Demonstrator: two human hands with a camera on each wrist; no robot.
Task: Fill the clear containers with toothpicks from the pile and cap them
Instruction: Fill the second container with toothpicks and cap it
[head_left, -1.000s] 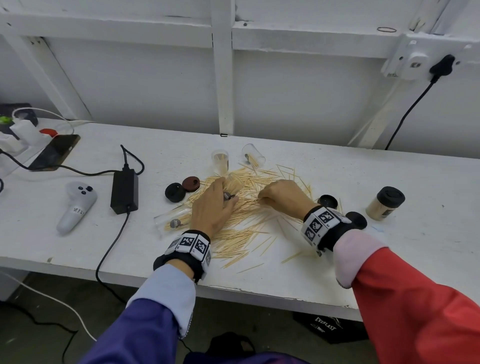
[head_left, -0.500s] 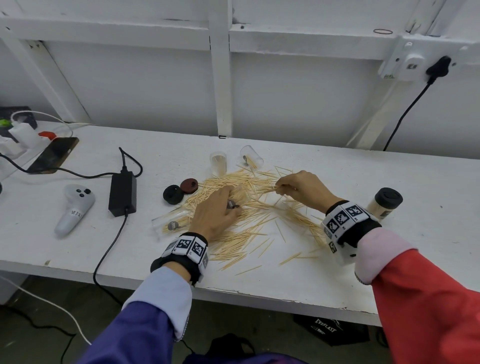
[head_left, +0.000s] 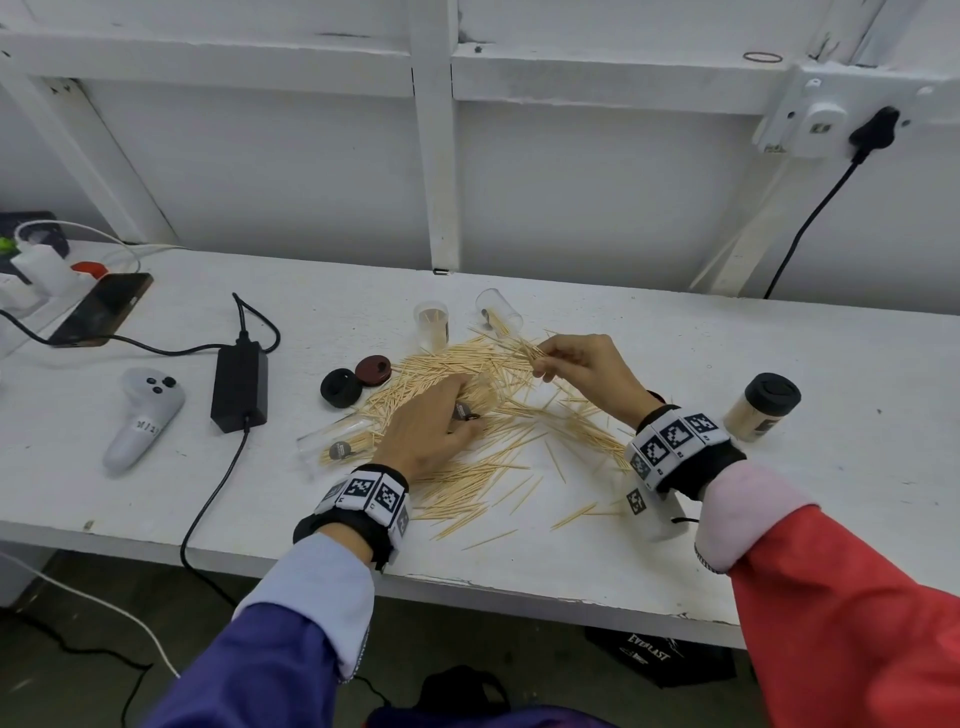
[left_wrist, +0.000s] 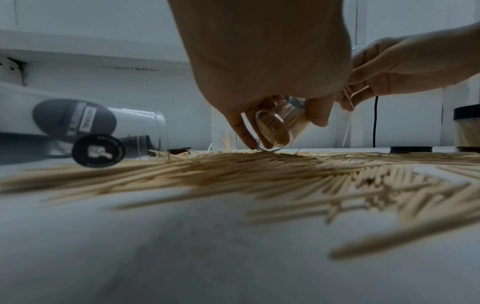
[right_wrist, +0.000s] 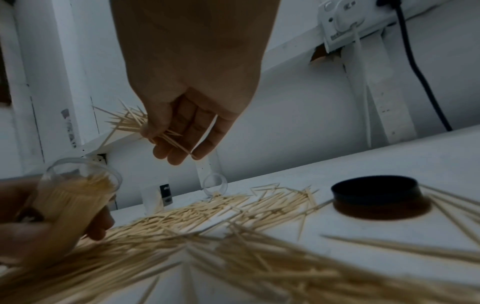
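A pile of toothpicks (head_left: 498, 415) (left_wrist: 285, 170) (right_wrist: 233, 246) is spread over the white table (head_left: 779, 493). My left hand (head_left: 441, 415) (left_wrist: 272, 123) grips a clear container (left_wrist: 280, 125) (right_wrist: 75, 197) packed with toothpicks, tilted just above the pile. My right hand (head_left: 561, 358) (right_wrist: 171, 139) is raised over the pile's far side and pinches a small bunch of toothpicks (right_wrist: 135, 123). One clear container (head_left: 432, 325) stands upright behind the pile. Another (head_left: 500, 310) lies tipped beside it, and a third (head_left: 337, 444) (left_wrist: 103, 131) lies at the pile's left.
Two round caps, black (head_left: 341, 387) and dark red (head_left: 373, 370), lie left of the pile; another black cap (right_wrist: 374, 191) sits at the right. A capped, filled container (head_left: 761, 408) stands far right. A power adapter (head_left: 240, 384), a controller (head_left: 143, 415) and a phone (head_left: 104, 309) occupy the left side.
My right hand has lifted off the pile with a pinch of toothpicks and moved back and right. The left hand has stayed in place with its container.
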